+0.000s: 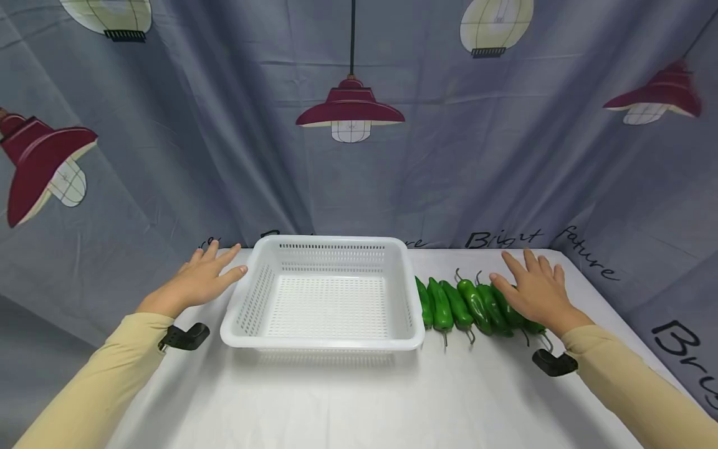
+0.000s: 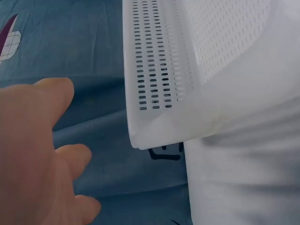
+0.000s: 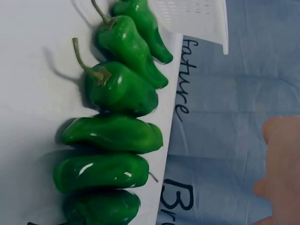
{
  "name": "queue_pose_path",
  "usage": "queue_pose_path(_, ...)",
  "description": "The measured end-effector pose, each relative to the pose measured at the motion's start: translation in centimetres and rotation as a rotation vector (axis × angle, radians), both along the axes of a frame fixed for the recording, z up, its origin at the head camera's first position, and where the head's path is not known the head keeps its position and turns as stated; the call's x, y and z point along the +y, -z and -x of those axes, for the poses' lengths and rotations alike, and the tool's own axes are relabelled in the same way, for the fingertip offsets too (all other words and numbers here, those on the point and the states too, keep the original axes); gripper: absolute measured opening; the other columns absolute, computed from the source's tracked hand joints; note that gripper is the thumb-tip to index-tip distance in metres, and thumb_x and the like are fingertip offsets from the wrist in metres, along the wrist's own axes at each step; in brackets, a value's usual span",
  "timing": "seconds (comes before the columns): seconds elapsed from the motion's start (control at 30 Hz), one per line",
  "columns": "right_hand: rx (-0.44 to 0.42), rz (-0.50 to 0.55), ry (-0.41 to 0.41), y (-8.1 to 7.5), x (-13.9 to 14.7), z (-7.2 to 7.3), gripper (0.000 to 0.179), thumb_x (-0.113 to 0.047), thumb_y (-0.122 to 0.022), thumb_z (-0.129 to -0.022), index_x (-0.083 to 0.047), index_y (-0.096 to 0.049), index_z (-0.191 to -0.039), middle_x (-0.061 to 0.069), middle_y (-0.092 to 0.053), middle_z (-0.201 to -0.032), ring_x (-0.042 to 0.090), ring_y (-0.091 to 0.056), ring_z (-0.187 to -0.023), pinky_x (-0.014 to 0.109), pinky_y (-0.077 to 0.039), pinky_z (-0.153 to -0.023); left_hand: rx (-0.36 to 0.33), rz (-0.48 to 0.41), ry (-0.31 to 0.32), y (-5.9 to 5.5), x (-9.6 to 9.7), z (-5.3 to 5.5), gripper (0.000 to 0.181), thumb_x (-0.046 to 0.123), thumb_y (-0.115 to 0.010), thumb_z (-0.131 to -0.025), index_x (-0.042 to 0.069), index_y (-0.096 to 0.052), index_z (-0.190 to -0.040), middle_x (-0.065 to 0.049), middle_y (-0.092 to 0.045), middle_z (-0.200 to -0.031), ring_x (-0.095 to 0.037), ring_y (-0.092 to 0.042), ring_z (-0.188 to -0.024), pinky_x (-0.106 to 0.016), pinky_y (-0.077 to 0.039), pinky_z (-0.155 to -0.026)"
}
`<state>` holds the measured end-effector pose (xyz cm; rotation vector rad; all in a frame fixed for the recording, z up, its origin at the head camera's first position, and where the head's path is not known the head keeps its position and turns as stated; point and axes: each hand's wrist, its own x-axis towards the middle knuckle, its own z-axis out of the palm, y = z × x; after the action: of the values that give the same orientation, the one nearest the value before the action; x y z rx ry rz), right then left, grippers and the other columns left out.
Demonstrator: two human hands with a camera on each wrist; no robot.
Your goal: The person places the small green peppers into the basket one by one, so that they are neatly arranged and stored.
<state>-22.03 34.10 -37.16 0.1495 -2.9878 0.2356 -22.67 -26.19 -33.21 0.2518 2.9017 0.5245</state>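
Note:
A white plastic basket [image 1: 331, 343] with slotted walls sits in the middle of the table, with nothing in it. My left hand [image 1: 199, 279] hovers beside its left rim, fingers spread and holding nothing. In the left wrist view the fingertips [image 2: 77, 157] are apart from the basket's corner [image 2: 154, 126]. To the right of the basket lies a row of several green peppers [image 1: 473, 302], side by side with their stems on. Over the right end of that row is my right hand [image 1: 535, 290], fingers spread and nothing held; it hides part of the last peppers.
White cloth covers the table [image 1: 314, 405]. Behind it and at both sides hangs a grey-blue curtain [image 1: 359, 187] printed with lamps and handwriting. A black wrist camera [image 1: 185, 337] is strapped to the left wrist, another camera [image 1: 554, 363] to the right.

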Motion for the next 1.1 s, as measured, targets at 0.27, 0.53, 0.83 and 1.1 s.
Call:
queue_pose_path(0.27,-0.009,-0.002,0.023,0.5,1.0,-0.6,0.074,-0.057,-0.037,-0.105,0.000,-0.035,-0.154,0.047,-0.023,-0.152,0.071,-0.019,-0.137,0.083,-0.009,-0.107,-0.051,-0.098,0.072,1.0,-0.7,0.4,0.074,0.051,-0.039,-0.107,0.002,-0.022,-0.160,-0.044,0.002,-0.160,-0.070,0.002,-0.144,-0.084,-0.006,-0.108)
queue_pose_path(0.53,-0.017,-0.020,0.034,0.9,1.4,-1.0,0.072,-0.054,-0.037,-0.106,0.001,-0.037,-0.152,0.047,-0.029,-0.150,0.070,-0.026,-0.134,0.084,-0.014,-0.105,-0.151,-0.365,0.085,3.3,-2.0,0.2,0.067,0.044,-0.037,-0.110,0.011,-0.014,-0.164,-0.029,-0.006,-0.168,-0.056,-0.004,-0.153,-0.078,-0.012,-0.113)
queue_pose_path(0.83,-0.040,-0.024,0.055,1.4,1.7,-1.3,0.071,-0.053,-0.039,-0.106,0.002,-0.038,-0.151,0.048,-0.029,-0.149,0.070,-0.027,-0.134,0.084,-0.016,-0.105,-0.282,-0.720,0.136,6.6,-3.1,0.5,0.068,0.038,-0.035,-0.111,0.013,0.000,-0.164,-0.024,0.000,-0.170,-0.057,-0.009,-0.152,-0.075,-0.032,-0.109)
queue_pose_path(1.1,-0.050,-0.027,0.074,1.9,2.1,-1.5,0.070,-0.051,-0.041,-0.106,0.003,-0.039,-0.151,0.048,-0.031,-0.148,0.069,-0.032,-0.132,0.084,-0.018,-0.103,-0.294,-0.901,0.140,8.6,-2.9,0.4,0.065,0.035,-0.031,-0.112,0.018,0.005,-0.164,-0.026,-0.003,-0.169,-0.039,-0.038,-0.146,-0.061,-0.037,-0.111)
